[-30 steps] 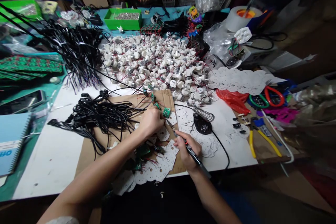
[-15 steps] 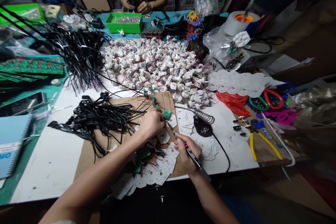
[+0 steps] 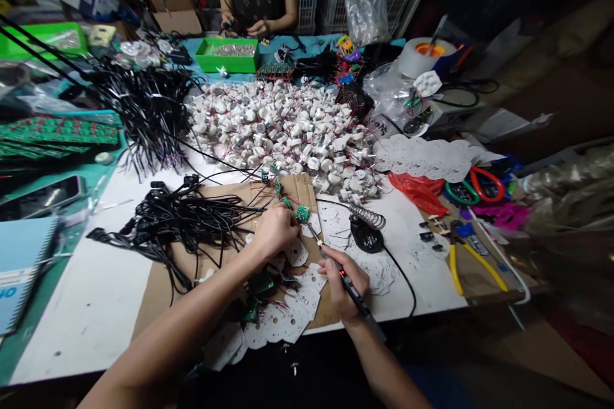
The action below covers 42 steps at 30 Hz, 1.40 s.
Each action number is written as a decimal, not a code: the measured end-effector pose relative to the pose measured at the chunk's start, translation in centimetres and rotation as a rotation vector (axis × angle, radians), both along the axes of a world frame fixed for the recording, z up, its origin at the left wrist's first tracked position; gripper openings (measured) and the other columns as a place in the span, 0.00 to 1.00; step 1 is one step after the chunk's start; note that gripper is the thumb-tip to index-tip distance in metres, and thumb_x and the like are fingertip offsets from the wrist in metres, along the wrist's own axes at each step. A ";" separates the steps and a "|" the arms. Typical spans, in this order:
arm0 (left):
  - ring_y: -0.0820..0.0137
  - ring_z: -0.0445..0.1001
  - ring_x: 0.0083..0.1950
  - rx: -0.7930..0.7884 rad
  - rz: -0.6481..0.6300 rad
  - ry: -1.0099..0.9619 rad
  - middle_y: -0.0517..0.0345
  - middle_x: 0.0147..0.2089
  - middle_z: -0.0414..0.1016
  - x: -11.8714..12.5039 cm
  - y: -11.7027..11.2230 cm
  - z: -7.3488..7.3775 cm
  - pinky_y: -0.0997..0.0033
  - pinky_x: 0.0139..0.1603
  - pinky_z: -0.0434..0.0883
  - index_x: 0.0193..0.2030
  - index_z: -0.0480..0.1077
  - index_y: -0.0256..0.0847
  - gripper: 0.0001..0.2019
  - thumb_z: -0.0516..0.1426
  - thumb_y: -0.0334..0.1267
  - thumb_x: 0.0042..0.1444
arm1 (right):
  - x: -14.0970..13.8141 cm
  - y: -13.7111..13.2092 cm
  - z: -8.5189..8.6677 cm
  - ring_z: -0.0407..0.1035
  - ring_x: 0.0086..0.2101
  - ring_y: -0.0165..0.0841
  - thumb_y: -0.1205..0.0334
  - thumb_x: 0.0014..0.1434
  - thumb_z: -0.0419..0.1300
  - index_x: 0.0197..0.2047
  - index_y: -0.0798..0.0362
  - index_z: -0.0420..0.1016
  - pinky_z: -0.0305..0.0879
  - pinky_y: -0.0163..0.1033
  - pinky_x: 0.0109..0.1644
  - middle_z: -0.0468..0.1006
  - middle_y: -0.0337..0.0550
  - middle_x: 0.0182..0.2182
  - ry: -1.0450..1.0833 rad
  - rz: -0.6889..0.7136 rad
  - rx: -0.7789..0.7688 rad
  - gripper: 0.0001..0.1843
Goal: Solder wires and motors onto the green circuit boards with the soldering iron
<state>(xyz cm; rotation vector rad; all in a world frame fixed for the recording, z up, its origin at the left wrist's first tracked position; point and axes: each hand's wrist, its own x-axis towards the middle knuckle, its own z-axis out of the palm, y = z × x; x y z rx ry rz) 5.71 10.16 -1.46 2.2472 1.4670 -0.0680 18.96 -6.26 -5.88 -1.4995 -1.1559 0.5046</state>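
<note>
I see the left hand (image 3: pixel 277 230) pinching a small green board (image 3: pixel 302 213), the right hand (image 3: pixel 344 281) gripping the soldering iron (image 3: pixel 346 282) just beside it.

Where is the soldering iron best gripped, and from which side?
Take the soldering iron by its black handle, pen-style, from the near right, as the right hand does. Its metal tip slants up-left toward the green board beside the left hand, so that end is likely hot.
</note>
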 end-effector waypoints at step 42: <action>0.65 0.72 0.39 0.364 -0.373 -0.181 0.51 0.36 0.76 -5.7 -1.0 -0.3 0.63 0.42 0.62 0.32 0.75 0.40 0.16 0.52 0.38 0.70 | 4.7 9.4 -0.4 0.72 0.37 0.40 0.74 0.66 0.52 0.63 0.58 0.69 0.73 0.42 0.41 0.71 0.53 0.45 -0.956 0.111 -0.091 0.23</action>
